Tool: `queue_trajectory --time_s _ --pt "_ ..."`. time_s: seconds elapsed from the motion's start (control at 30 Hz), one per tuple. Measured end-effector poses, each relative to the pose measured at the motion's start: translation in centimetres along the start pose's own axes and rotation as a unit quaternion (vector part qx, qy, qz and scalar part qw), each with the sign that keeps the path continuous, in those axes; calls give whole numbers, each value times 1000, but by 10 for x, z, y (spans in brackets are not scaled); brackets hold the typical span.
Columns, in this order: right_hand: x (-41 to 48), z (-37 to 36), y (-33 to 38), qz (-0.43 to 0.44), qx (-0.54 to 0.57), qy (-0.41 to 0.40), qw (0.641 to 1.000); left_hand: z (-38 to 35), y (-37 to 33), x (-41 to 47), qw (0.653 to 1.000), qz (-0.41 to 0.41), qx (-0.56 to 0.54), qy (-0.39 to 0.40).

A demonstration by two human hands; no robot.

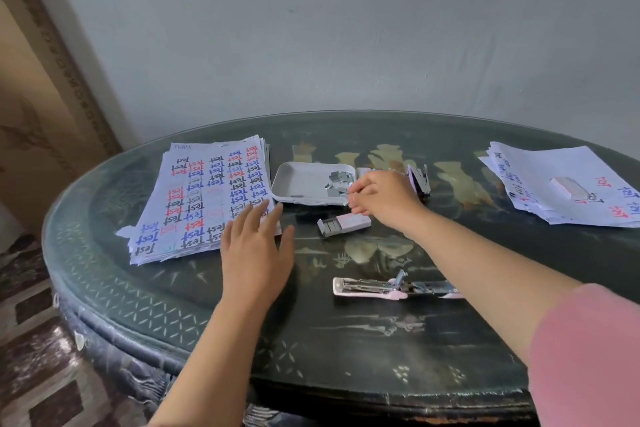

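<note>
The right hand (381, 199) is held at the right edge of the white tray (298, 184), set towards the far edge of the table (138, 288). Its fingers are curled over the loose staples (337, 180) heaped there; whether any are pinched cannot be told. The left hand (256, 246) is spread flat, fingertips laid on the near right corner of the paper stack (204, 198). An opened stapler (381, 288) is seen nearer the front edge.

There's a plain pink fabric sleeve (585, 357) on the right arm, hem ending partway down; bare forearms run to the left hand (256, 246) and right hand (384, 198).
</note>
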State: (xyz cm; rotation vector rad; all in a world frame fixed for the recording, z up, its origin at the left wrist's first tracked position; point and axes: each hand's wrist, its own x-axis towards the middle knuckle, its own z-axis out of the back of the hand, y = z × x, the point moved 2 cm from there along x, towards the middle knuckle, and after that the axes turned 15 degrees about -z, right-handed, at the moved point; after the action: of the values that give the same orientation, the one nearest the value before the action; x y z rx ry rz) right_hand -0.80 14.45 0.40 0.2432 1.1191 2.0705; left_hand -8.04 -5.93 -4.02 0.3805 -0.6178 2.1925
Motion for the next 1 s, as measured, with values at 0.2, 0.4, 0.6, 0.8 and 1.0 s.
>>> queue_trajectory --time_s 0.2,0.4,0.6,0.8,1.0 --pt "51 -26 27 59 -64 -60 994 -19 20 5 994 26 33 101" --pt "83 -47 24 40 -153 -72 985 -18 19 4 993 27 37 105" --pt "61 -26 25 88 -182 -60 978 -18 18 5 994 29 31 100" --pt "16 -21 19 144 -282 107 942 -17 16 5 994 33 33 100" --pt "12 -30 21 134 -311 126 932 -17 16 4 993 35 32 105"
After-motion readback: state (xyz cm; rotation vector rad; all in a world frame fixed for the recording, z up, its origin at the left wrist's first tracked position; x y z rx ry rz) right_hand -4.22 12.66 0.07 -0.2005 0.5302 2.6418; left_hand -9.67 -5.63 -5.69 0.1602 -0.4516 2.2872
